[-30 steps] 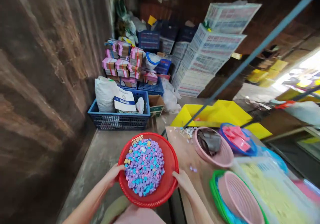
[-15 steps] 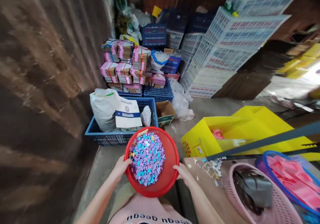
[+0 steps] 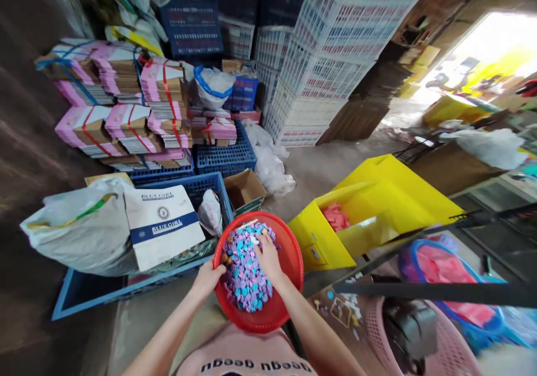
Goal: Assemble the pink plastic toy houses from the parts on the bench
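A round red plastic basin (image 3: 289,264) is in front of my body, tilted slightly. Many small purple and blue pieces (image 3: 247,269) are heaped on its left side, with a few pink, white and tan ones among them. My left hand (image 3: 210,278) grips the basin's left rim, the thumb over the edge. Inside the basin, my right hand (image 3: 268,255) reaches over the upper part of the heap. Its fingers are apart and touch the pieces, close to a small white one.
Ahead on the left, a blue crate (image 3: 222,188) holds a white sack (image 3: 84,230) and a Blue Girl box (image 3: 163,225). A yellow bin (image 3: 323,247) stands right of the basin. A pink basket (image 3: 373,331) sits at lower right. White crates (image 3: 319,68) are stacked behind.
My right hand has let go of the basin's right rim and moved left into the pieces. My left hand still holds the rim. The view has turned right and come closer to the blue crate.
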Demonstrator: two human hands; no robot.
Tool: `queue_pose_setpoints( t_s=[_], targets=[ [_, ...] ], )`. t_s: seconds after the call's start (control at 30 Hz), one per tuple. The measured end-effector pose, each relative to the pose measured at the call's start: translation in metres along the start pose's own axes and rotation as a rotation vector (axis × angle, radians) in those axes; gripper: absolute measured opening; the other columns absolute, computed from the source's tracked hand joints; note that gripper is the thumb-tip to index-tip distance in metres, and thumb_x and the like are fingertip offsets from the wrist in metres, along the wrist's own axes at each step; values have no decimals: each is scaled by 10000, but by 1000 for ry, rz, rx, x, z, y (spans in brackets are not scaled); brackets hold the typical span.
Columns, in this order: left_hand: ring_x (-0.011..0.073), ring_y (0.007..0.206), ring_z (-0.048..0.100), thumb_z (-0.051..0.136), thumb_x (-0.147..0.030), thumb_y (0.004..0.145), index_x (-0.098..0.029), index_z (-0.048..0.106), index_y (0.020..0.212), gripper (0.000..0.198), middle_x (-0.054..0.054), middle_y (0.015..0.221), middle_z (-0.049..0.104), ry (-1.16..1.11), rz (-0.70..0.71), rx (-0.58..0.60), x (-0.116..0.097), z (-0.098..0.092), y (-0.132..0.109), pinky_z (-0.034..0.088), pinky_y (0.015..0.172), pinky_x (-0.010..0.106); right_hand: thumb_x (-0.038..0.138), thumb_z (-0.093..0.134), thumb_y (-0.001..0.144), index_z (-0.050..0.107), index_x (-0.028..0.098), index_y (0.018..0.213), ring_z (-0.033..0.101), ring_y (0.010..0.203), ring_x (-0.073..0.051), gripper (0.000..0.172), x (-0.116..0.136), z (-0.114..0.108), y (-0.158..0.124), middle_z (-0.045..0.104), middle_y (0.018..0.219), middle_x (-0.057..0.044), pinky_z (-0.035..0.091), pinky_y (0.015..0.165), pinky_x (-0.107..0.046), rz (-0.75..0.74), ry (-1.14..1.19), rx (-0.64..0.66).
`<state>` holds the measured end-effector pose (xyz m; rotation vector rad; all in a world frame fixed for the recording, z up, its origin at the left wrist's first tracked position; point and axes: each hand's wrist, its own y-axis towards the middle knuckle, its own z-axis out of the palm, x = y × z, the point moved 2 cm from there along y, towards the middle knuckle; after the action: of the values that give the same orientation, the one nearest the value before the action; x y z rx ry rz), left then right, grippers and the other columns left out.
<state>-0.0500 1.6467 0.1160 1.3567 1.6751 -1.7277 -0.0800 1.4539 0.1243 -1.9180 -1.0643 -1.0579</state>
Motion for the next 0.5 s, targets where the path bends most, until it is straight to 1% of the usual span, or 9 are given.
queue_pose_setpoints(
  t_s=[0.07, 0.13, 0.2, 0.27, 0.33, 0.43, 0.5],
  targets=[
    [226, 846, 630, 521, -155, 605, -158, 656, 828, 260, 35, 834, 705, 11, -6, 19, -12, 10, 13, 464, 782, 297, 194, 552, 724, 624, 179, 842, 420, 1223, -266, 139, -3, -3, 27, 571, 1161, -107, 284, 1043, -386, 18, 51, -2],
    [222, 838, 630, 519, -156, 613, -161, 654, 846, 269, 35, 840, 705, 22, -16, 40, -25, 17, 26, 463, 781, 297, 226, 566, 713, 607, 189, 748, 518, 1077, -254, 66, -9, -12, 48, 628, 970, -83, 347, 973, -377, 63, 119, -2],
    [219, 839, 628, 518, -154, 619, -161, 652, 858, 274, 36, 835, 704, 39, -27, 57, -37, 20, 40, 461, 776, 293, 291, 571, 713, 587, 193, 699, 583, 821, -215, 101, -16, -22, 65, 618, 738, -36, 432, 819, -353, 132, 206, 12],
    [215, 842, 625, 520, -147, 618, -155, 653, 852, 269, 39, 828, 700, 60, -33, 76, -49, 22, 56, 457, 770, 284, 375, 558, 722, 575, 190, 679, 547, 610, -167, 190, -21, -31, 80, 560, 589, 2, 449, 652, -310, 199, 315, 32],
    [205, 808, 626, 519, -149, 627, -148, 653, 858, 267, 40, 815, 695, 78, -36, 103, -61, 24, 74, 460, 735, 272, 437, 554, 717, 580, 186, 712, 523, 554, -141, 252, -24, -41, 92, 563, 584, 6, 439, 583, -283, 240, 432, 38],
    [184, 727, 625, 510, -158, 644, -142, 653, 879, 275, 32, 772, 690, 94, -40, 149, -78, 28, 100, 464, 654, 252, 453, 600, 676, 583, 189, 790, 562, 625, -146, 288, -23, -57, 108, 620, 697, -26, 463, 620, -289, 261, 562, 17],
    [182, 687, 621, 518, -157, 640, -138, 658, 859, 261, 27, 722, 683, 108, -48, 160, -90, 32, 115, 459, 609, 244, 445, 599, 670, 571, 193, 784, 585, 674, -162, 278, -23, -69, 117, 633, 733, -45, 479, 651, -306, 265, 597, 3]
  ],
)
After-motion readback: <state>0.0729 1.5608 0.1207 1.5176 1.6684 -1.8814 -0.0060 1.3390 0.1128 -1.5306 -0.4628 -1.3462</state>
